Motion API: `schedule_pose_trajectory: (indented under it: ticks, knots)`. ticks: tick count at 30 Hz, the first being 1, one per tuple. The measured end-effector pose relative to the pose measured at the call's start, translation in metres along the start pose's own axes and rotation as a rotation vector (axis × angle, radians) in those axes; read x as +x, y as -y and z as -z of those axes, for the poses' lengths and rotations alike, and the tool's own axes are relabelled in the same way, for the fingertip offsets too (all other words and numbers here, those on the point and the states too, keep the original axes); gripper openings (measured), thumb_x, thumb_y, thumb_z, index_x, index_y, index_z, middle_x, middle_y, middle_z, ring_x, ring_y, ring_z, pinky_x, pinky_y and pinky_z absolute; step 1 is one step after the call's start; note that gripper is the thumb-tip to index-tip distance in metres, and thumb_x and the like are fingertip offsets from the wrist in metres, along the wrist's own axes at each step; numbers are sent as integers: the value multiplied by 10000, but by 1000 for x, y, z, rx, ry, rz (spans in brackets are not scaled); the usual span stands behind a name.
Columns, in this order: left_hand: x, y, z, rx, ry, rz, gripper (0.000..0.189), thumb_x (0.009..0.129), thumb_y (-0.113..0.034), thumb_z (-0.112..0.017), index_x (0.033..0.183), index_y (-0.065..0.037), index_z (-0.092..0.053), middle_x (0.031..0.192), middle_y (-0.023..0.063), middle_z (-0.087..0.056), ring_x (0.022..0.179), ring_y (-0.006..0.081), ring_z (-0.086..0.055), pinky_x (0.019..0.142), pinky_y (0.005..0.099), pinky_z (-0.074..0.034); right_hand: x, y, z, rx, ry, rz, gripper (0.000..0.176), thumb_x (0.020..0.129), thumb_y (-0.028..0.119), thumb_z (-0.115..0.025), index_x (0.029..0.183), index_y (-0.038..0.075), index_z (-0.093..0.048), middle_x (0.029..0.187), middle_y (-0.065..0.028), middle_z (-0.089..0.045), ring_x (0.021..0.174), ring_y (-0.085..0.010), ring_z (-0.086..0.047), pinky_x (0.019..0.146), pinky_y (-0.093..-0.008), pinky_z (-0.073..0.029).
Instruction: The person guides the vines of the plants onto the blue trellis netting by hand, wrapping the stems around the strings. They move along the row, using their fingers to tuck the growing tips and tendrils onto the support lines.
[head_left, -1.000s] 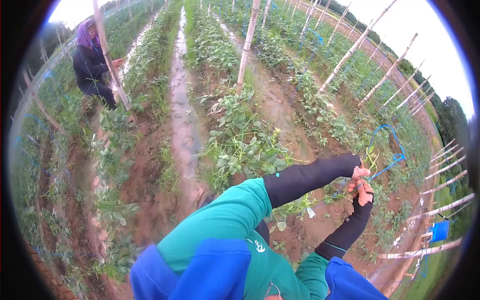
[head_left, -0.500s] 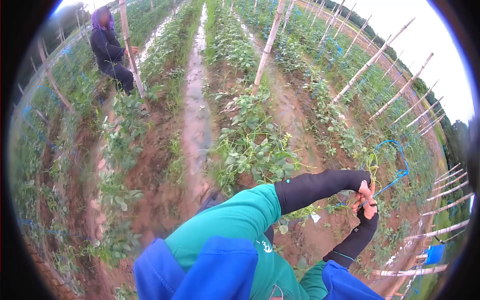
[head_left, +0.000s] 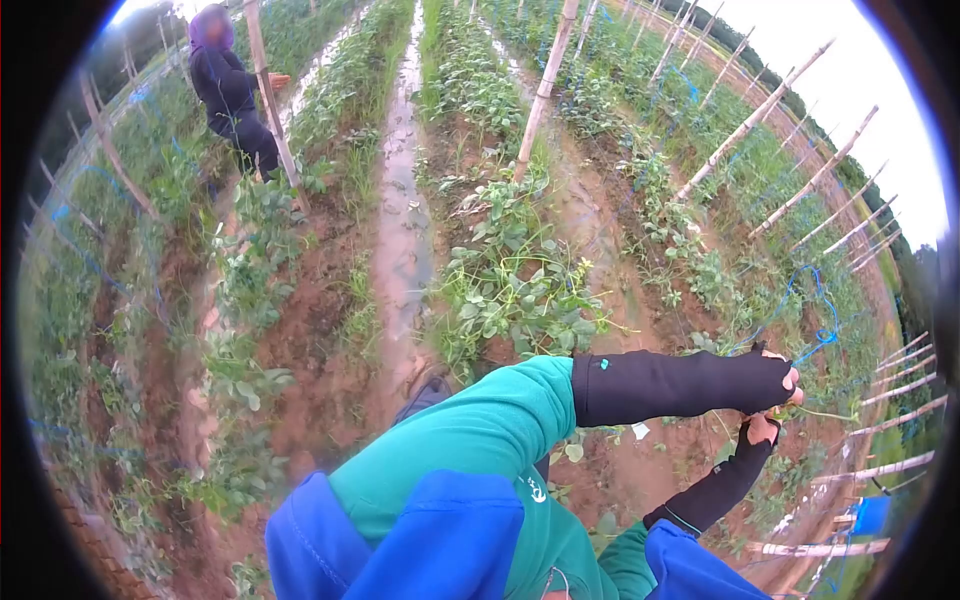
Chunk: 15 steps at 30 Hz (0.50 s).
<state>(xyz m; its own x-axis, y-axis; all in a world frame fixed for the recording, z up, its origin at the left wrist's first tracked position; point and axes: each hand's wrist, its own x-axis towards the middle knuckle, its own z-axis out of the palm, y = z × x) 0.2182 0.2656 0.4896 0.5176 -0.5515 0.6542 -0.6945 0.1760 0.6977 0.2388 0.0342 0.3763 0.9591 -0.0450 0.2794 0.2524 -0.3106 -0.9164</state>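
Both my hands are close together at the right, in front of a row of vine plants. My left hand (head_left: 788,382), at the end of a black sleeve, is closed, and blue twine (head_left: 826,335) runs out from its fingers into a loose, tangled loop. Just below it, my right hand (head_left: 763,430) is closed too, with its fingertips partly hidden by the left hand. A thin green vine stem (head_left: 828,414) sticks out to the right from between the hands. I cannot make out exactly what the right fingers pinch.
Leafy plants (head_left: 515,295) grow in rows between wet, muddy furrows (head_left: 403,215). Bamboo stakes (head_left: 545,90) stand along the rows, several more leaning at the right. Another person (head_left: 235,95) stands at the upper left beside a stake. A blue container (head_left: 872,515) is at the lower right.
Both hands have moved right and slightly down, staying together. The left wrist has turned, hiding more of the fingers. The twine loop has shifted right and narrowed, and a stem now points right.
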Motion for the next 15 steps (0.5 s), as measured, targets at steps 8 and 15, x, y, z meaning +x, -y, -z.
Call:
schedule_pose_trajectory:
  ticks: [8,15]
  knots:
    - [14,9,-30,567,21,-95,128,669,-264,-519,694,-158,-587,693,61,-515,686,253,-528,540,448,-407,-18,48,-46,168,-393,90,89,763,91,-498,828,31,-501,680,-35,-489,541,-84,-435,492,-203,-347]
    - [8,-18,0,338,-234,-39,123,642,-201,-531,741,-129,-533,663,62,-503,623,255,-520,533,380,-401,-13,76,-72,551,-476,67,123,772,107,-504,873,38,-497,691,-29,-492,535,-74,-427,490,-192,-354]
